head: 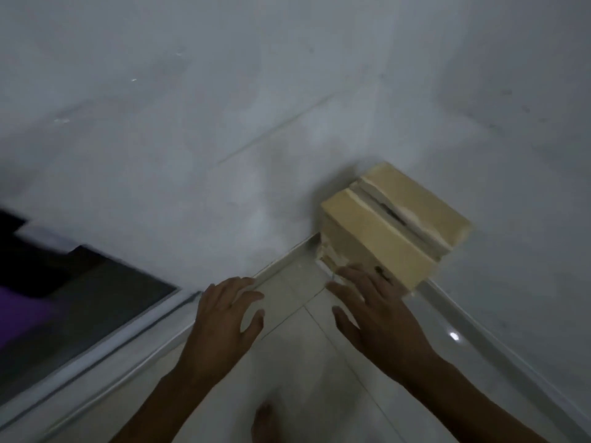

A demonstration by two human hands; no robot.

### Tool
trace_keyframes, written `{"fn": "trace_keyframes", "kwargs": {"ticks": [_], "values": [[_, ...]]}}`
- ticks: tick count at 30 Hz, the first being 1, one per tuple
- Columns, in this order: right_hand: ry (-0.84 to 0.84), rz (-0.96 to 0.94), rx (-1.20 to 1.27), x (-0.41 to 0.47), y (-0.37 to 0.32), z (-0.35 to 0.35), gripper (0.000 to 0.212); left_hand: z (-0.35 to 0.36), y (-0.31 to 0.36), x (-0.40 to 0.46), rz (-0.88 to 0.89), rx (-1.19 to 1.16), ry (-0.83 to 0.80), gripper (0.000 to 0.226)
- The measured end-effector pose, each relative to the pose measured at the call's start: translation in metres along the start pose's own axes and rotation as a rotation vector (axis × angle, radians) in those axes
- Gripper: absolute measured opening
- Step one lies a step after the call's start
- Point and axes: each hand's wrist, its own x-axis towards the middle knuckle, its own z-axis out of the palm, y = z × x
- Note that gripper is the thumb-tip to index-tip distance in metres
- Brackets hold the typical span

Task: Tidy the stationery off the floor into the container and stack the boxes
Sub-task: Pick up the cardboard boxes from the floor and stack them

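Down low in the head view, both hands reach forward with fingers spread and straight, gripping nothing. The left hand [224,311] hovers flat over the pale tiled floor [307,362], apart from the cardboard box [390,225] and on its left. The right hand [374,305] lies nearer, its fingertips [348,273] at the box's lower front face; whether they touch it cannot be told through the blur.

That box is tan, roughly cube-shaped, its top flaps closed with a narrow dark gap running along the seam between them. The lower left corner looks torn and ragged, showing whitish edges. It sits in the corner of the room, where two grey-white walls [224,107] meet, just above the white skirting [281,257] that runs away from the box on both sides. Far left of the box, a dark framed panel [96,302] with a purple patch shows, heavily blurred. A bare foot [265,420] shows below the box at the frame's bottom edge.
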Motion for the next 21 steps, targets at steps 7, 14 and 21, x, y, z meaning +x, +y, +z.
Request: {"fn": "trace_keyframes", "kwargs": {"ticks": [7,14,21], "values": [[-0.087,-0.287,0.112,0.044,-0.115,0.030,0.029,-0.045,-0.060,-0.122,-0.203,0.051,0.126,0.032],[-0.190,-0.576,0.177,0.054,-0.262,0.098,0.029,-0.063,-0.138,-0.290,-0.537,0.049,0.244,0.036],[-0.403,-0.702,0.278,0.016,-0.426,0.166,0.029,-0.040,-0.187,-0.481,-0.952,-0.141,0.357,0.021]]}}
